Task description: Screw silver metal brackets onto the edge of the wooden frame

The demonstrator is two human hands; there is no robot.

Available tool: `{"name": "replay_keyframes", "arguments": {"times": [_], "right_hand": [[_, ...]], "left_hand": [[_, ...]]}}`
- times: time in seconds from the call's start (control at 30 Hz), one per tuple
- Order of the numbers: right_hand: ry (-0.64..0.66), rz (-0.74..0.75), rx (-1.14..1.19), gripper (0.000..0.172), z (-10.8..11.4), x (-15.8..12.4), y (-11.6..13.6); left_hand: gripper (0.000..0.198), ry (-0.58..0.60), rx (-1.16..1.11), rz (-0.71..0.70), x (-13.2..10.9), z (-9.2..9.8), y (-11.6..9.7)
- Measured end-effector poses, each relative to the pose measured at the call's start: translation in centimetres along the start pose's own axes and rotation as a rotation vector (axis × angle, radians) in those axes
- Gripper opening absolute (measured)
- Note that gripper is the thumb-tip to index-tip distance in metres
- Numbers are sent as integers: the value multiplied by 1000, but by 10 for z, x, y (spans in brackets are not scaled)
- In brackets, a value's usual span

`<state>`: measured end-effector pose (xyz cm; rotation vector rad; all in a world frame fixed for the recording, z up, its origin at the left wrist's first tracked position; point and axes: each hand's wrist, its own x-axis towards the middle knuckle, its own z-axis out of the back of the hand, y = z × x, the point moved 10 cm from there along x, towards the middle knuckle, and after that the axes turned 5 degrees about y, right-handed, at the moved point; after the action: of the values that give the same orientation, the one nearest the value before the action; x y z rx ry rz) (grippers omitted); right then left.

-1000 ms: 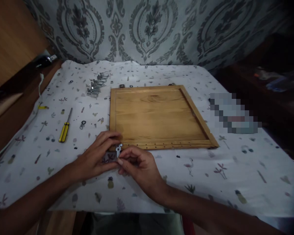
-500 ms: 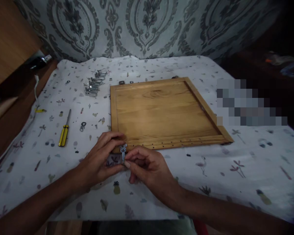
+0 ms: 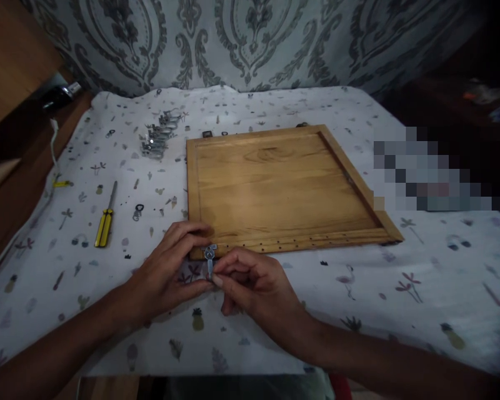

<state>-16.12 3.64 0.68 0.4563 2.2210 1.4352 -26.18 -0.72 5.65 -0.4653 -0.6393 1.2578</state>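
We have the metal fitting [image 3: 209,253] at the near left corner of the wooden frame [image 3: 270,189], on the side facing the table's near edge. Our right hand [image 3: 256,283] is nearly closed, thumb and forefinger pinching the lower end of the fitting. Our left hand [image 3: 166,269] is half open: its fingers reach over the frame's corner, with the thumb spread well away from them, its tip close to the right thumb. Whether the left hand also presses on the fitting, we cannot tell.

To do this well, we should pinch lightly near the end, so the wider upper part with its hole stays in sight. We do best to let the left fingers steady the frame, keep our wrists low over the table [image 3: 300,311], and turn the fitting in small amounts, since a thin piece could easily twist between the fingertips. The dark marks [image 3: 279,244] along the near rail make a handy line to judge by. The yellow-handled screwdriver [image 3: 105,225] lies toward the table's left edge, apart from our hands.
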Motion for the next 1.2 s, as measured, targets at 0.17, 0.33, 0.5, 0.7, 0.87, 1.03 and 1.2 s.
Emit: {"name": "replay_keyframes", "arguments": {"times": [0.17,0.33,0.5,0.7,0.87,1.03,1.2], "right_hand": [[-9,-12,-11,10,0,0,-1],[-11,-6,-7,10,0,0,-2],[-16,3,-11,16,2,-1,-2],[-7,11,10,17,1,0,-1],[-4,14,2,15,2,0,-3],[-15,6,-12,14,3,-1,-2],[-18,2,1,14,2,0,-2]], "left_hand": [[42,-37,7,18,0,3,0],[43,32,15,15,1,0,1],[42,46,29,-2,1,-1,-1],[37,-7,21,14,1,1,-2],[37,9,18,14,2,3,-1],[36,18,1,47,3,2,0],[36,-15,-4,29,4,3,-1]]}}
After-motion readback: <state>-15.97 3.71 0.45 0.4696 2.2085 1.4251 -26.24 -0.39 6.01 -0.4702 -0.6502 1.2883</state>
